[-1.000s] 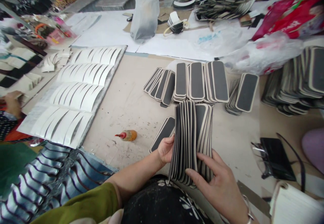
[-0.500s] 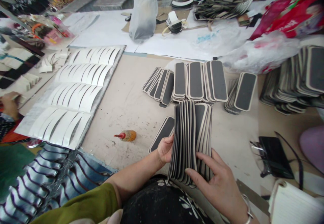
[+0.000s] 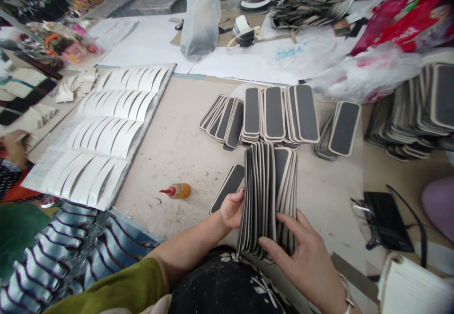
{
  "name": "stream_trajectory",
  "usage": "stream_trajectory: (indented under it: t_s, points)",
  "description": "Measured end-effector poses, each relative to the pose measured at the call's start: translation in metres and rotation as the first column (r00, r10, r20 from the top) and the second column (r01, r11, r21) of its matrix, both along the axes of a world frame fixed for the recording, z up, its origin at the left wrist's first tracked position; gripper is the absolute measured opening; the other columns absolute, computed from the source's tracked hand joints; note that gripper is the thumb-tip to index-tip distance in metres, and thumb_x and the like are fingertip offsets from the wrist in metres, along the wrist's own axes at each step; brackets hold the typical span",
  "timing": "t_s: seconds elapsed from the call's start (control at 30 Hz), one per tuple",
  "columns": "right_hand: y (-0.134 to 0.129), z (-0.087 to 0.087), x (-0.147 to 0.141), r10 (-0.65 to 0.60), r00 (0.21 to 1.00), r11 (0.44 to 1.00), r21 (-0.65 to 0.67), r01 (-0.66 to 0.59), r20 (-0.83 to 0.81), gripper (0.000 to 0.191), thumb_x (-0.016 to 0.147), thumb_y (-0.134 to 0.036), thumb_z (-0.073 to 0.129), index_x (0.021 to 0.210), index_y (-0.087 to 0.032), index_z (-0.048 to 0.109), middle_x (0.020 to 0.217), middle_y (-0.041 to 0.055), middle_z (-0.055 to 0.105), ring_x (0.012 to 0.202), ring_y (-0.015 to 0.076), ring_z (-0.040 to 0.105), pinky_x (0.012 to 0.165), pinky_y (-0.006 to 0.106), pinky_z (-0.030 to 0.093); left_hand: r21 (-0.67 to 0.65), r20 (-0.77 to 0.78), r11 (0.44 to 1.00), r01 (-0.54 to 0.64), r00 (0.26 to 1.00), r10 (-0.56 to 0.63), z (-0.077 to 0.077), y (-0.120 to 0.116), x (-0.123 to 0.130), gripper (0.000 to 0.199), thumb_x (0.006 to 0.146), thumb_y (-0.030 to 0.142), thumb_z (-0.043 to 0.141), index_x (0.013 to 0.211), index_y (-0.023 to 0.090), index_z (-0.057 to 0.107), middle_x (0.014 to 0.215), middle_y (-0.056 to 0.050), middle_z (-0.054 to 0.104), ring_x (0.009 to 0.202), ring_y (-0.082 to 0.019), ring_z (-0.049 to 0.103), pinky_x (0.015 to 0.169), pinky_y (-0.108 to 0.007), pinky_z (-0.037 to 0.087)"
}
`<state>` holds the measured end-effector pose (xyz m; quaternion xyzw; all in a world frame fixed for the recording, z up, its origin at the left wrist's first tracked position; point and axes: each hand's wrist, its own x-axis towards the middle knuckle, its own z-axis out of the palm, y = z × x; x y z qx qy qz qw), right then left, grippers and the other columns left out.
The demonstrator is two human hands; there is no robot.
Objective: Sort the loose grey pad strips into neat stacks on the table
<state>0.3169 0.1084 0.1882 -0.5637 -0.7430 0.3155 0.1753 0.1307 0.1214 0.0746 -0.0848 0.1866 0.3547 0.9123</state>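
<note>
A fanned stack of dark grey, pale-edged rectangular pieces [image 3: 258, 196] stands on edge between my hands, close to my body. My left hand [image 3: 232, 210] is closed on its left side, with most of the fingers hidden behind the pieces. On the right side, my right hand [image 3: 305, 252] grips the stack, its thumb and forefinger at the edges of the pieces. A single similar piece [image 3: 227, 187] lies flat just beyond my left hand. Past the held stack, more piles of these pieces [image 3: 273, 113] lie in a row on the table.
A small orange bottle with a red tip [image 3: 177, 191] lies left of my hands. White curved strips [image 3: 102, 136] cover a board farther left. At right are a black phone [image 3: 388, 219], glasses, a notebook [image 3: 413, 285] and a large pile [image 3: 411, 110]. Another person's hand [image 3: 14, 147] shows at the left edge.
The stack between my hands has shifted very slightly, and its pieces sit a little differently at the bottom. Both hands keep almost the same place and grip.
</note>
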Motion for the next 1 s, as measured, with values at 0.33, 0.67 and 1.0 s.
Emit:
stream_trajectory:
  t_s: [0.33, 0.67, 1.0]
  points:
    - [-0.003, -0.011, 0.004, 0.075, 0.997, 0.997, -0.009, -0.075, 0.005, 0.034, 0.077, -0.034, 0.058, 0.108, -0.022, 0.051, 0.102, 0.0075, 0.052, 0.097, 0.0232, 0.057, 0.079, 0.033, 0.052, -0.064, 0.058, 0.997, -0.046, 0.997, 0.049, -0.001, 0.002, -0.001, 0.039, 0.085, 0.040, 0.047, 0.095, 0.007, 0.067, 0.088, -0.011, 0.072, 0.084, -0.022, 0.065, 0.087, -0.033, 0.038]
    - [-0.004, -0.022, 0.012, 0.126, 0.992, 0.990, 0.062, -0.124, -0.031, 0.032, 0.077, -0.028, 0.053, 0.107, -0.023, 0.045, 0.104, 0.0068, 0.048, 0.098, 0.0222, 0.056, 0.077, 0.033, 0.052, 0.009, 0.113, 0.999, -0.036, 0.993, 0.035, 0.002, 0.005, -0.001, 0.037, 0.084, 0.034, 0.049, 0.102, 0.006, 0.065, 0.096, -0.011, 0.071, 0.087, -0.022, 0.065, 0.087, -0.034, 0.037]
    - [-0.008, -0.028, 0.013, 0.116, 0.992, 0.992, 0.063, -0.113, -0.043, 0.031, 0.077, -0.030, 0.053, 0.106, -0.022, 0.046, 0.107, 0.0072, 0.048, 0.100, 0.0223, 0.054, 0.081, 0.034, 0.050, 0.009, 0.096, 1.000, -0.016, 0.995, 0.015, 0.004, 0.006, -0.003, 0.034, 0.080, 0.034, 0.056, 0.098, 0.007, 0.065, 0.088, -0.008, 0.072, 0.080, -0.020, 0.065, 0.083, -0.032, 0.037]
